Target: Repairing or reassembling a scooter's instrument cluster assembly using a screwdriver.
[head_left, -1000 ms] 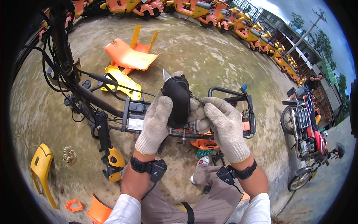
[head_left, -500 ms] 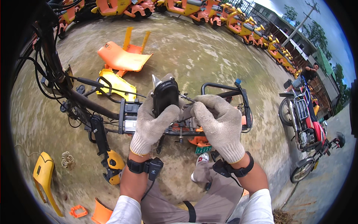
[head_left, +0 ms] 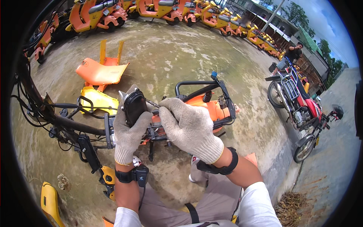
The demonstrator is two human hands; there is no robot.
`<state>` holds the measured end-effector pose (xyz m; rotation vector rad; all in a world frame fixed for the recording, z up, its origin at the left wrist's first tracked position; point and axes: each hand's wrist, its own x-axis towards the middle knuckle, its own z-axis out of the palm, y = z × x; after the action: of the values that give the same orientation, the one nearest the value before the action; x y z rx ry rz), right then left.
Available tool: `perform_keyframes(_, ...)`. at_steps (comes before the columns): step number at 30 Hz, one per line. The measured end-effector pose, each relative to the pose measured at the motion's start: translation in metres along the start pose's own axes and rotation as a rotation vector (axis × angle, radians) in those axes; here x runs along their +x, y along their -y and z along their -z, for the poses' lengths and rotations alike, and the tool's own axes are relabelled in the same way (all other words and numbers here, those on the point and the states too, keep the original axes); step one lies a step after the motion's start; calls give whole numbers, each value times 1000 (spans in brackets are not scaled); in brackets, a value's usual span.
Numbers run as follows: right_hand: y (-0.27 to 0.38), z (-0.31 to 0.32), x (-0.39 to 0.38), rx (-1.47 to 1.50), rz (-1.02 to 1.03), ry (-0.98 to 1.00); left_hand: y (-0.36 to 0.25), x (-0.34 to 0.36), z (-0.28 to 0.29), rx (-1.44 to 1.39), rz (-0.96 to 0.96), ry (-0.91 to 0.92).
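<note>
My gloved left hand (head_left: 130, 138) is closed round a black, rounded lamp-like housing (head_left: 135, 109) with a glossy dark face and a pale, shiny back edge. A short, thin dark wire-like piece (head_left: 152, 103) runs from beside the housing to my gloved right hand (head_left: 191, 126). The thumb and fingers of that hand are pinched together on its end; the glove hides the tip. Both hands are above a stripped scooter frame (head_left: 81, 126) of black tubes, with loose cables at its left end. Orange body parts (head_left: 206, 103) show through the rear of the frame.
An orange panel (head_left: 102, 72) and a yellow panel (head_left: 100, 101) lie on the concrete beyond the frame. A yellow part (head_left: 51, 202) lies at the lower left. Yellow-and-orange scooters (head_left: 155, 9) line the back. At right stand a red motorcycle (head_left: 300, 104) and another person (head_left: 293, 53).
The view has swung, so the surroundings sit further left in it. Both hands still hold the same things; the right hand shows more of its back, and more orange shows in the frame's rear.
</note>
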<state>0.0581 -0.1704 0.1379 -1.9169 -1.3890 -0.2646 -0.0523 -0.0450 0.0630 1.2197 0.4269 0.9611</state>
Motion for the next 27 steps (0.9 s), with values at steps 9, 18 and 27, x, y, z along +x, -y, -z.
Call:
perform_keyframes(9,-9,-6,-3,39,-75,79,18,6,5,107,-81,-75)
perform_keyframes(18,-13,-8,-1,125,-183,60,21,5,0,197,-117,-18)
perform_keyframes(27,-9,-17,-8,296,-185,34,33,9,8,240,-119,-55)
